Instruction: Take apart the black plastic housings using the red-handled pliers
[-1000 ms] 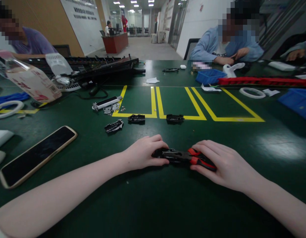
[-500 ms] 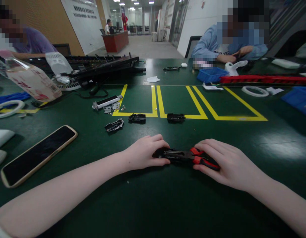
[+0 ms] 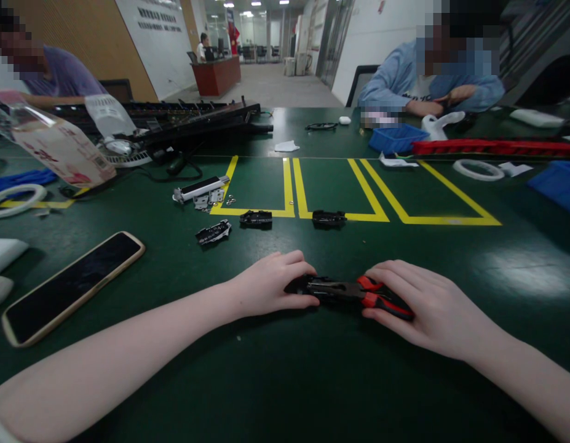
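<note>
Near the middle of the green table, my left hand [image 3: 278, 284] pinches a small black part [image 3: 304, 285] between thumb and fingers. My right hand [image 3: 416, 304] is closed round the red and black handles of pliers [image 3: 358, 291], whose jaws point left and lie against the black part. Where exactly the jaw tips meet the part is hard to make out. Beyond my hands lie three similar black parts: one [image 3: 213, 232] tilted at the left, one [image 3: 256, 218] beside it, and one [image 3: 329, 218] on the yellow tape line.
A phone [image 3: 75, 286] lies at the left, with a bottle [image 3: 61, 144] behind it. Near the tape [image 3: 288, 191] are a white and black device [image 3: 201, 188] and metal pieces. Farther back are blue trays [image 3: 398, 140], a red strip [image 3: 492, 147] and two seated people.
The pliers and my right hand have shifted very slightly to the right. My left hand keeps its hold on the black part, almost unmoved.
</note>
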Tool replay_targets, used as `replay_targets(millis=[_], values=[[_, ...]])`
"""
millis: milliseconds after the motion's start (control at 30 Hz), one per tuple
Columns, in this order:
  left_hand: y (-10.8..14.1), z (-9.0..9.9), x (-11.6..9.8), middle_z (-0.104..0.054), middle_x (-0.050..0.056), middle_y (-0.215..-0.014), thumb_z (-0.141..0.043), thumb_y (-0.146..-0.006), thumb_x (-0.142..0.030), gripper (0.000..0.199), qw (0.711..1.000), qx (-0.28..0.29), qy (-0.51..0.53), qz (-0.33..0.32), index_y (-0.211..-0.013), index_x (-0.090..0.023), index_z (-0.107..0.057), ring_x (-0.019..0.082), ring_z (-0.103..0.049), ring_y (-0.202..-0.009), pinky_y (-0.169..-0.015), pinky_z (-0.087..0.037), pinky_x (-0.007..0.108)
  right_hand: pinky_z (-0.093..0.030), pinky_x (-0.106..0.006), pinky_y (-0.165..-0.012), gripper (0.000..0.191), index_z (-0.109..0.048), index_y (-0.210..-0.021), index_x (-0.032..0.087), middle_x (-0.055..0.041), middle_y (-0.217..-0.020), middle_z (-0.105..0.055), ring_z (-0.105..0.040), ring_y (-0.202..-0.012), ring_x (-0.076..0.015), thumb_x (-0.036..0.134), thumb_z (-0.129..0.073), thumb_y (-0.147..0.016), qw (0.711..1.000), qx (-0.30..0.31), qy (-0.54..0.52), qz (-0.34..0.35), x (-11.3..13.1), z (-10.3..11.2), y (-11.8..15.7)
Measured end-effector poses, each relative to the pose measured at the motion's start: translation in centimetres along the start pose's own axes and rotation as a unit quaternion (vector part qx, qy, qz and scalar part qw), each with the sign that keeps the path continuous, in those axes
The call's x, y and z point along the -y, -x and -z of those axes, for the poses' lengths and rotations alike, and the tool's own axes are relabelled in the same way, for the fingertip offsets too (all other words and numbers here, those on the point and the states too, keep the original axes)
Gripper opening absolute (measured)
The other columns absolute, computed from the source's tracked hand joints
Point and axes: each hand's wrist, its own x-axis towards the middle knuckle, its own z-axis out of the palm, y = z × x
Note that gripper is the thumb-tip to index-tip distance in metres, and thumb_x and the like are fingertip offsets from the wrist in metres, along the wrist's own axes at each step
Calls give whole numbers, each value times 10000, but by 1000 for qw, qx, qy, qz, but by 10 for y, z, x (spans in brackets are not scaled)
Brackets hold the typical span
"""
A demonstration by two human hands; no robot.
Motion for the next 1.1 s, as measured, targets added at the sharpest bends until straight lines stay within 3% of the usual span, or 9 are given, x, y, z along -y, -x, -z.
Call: replay_targets(millis=[367, 600, 1100], values=[[-1, -2, 2, -599, 53, -1077, -681, -925, -376, 373, 1000, -10, 0, -13, -1218, -151, -624, 159, -571, -886, -766, -476, 294, -581, -329, -679, 364, -603, -1120, 140, -119, -979, -704, -694, -838, -216, 460, -548, -957, 1000, -4, 4, -4, 5, -3, -3], [-1, -2, 3, -611, 62, -1099, -711, -891, -446, 455, 1000, -5, -15, -16, -1226, -154, -615, 179, -589, -905, -760, -485, 301, -577, -312, -664, 349, -603, -1107, 150, -107, -960, -698, -690, -809, -201, 460, -554, -953, 1000, 1, -1, -8, 4, -2, -3], [-2, 0, 4, -591, 58, -1092, -654, -938, -412, 364, 1000, 4, 2, -17, -1202, -164, -621, 160, -574, -889, -749, -477, 284, -574, -349, -658, 356, -621, -1102, 181, -102, -972, -722, -701, -816, -225, 491, -564, -935, 1000, -9, -9, -13, 1, 0, -3]])
